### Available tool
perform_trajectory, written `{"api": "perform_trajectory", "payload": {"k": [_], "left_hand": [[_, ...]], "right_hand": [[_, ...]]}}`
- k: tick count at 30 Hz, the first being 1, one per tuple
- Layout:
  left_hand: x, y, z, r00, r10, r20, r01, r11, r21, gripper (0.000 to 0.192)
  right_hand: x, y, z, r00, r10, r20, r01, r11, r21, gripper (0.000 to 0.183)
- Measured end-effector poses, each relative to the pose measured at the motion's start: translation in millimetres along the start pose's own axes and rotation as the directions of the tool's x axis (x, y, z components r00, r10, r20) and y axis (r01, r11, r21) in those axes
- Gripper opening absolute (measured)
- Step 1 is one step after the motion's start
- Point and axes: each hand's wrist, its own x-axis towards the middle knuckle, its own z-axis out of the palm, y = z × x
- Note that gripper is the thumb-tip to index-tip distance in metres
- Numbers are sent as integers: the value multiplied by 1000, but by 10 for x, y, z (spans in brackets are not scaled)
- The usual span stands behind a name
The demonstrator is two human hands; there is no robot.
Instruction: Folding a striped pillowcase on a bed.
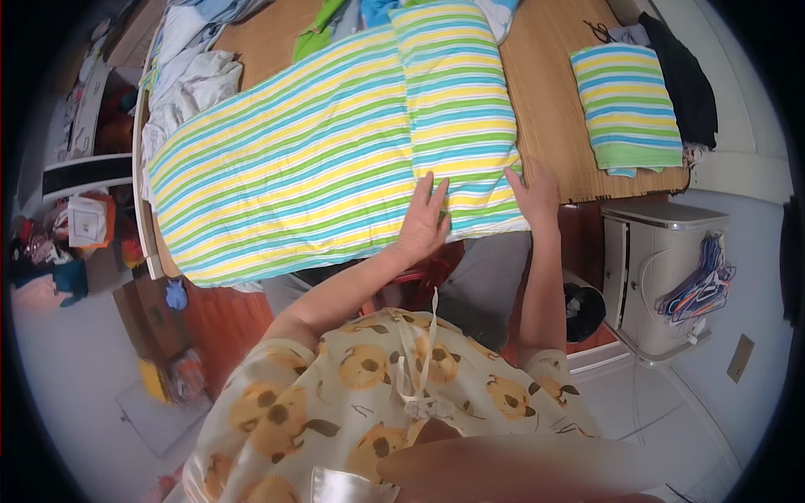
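A large striped cloth (289, 157) in yellow, green, blue and white lies across the wooden table, its right part folded over into a thicker layer. My left hand (424, 220) rests on it near the front edge, close to the fold's edge, fingers spread. At the cloth's right front corner is my right hand (534, 192), its thumb apart from the fingers and touching the cloth's side. Neither hand grips anything that I can see. A smaller folded cloth (629, 107) with the same stripes lies at the table's right end.
Black fabric (682, 82) lies beside the small folded cloth. A crumpled white cloth (195, 88) and a green garment (314, 38) lie at the table's left and back. Plastic hangers (698, 283) hang by a grey cabinet (660, 220) at right. A black bin (583, 311) stands below.
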Motion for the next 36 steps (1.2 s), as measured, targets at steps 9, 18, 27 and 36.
{"api": "perform_trajectory", "payload": {"k": [9,18,27,36], "left_hand": [[-97,-214,-55,945,-144,295,187,975,-122,76],[-412,-477,-609,845,-259,468,520,601,-606,59],[-1165,-936,-771,786,-349,510,508,-104,-855,25],[-1235,-1263,-1189,817,-413,403,337,-226,-914,59]], "right_hand": [[-182,-711,-247,941,-39,335,-160,822,546,64],[-766,-2231,273,943,-259,208,270,962,-29,88],[-1106,-2900,1053,881,-392,265,466,814,-346,67],[-877,-2814,1059,792,-504,344,457,864,214,60]]}}
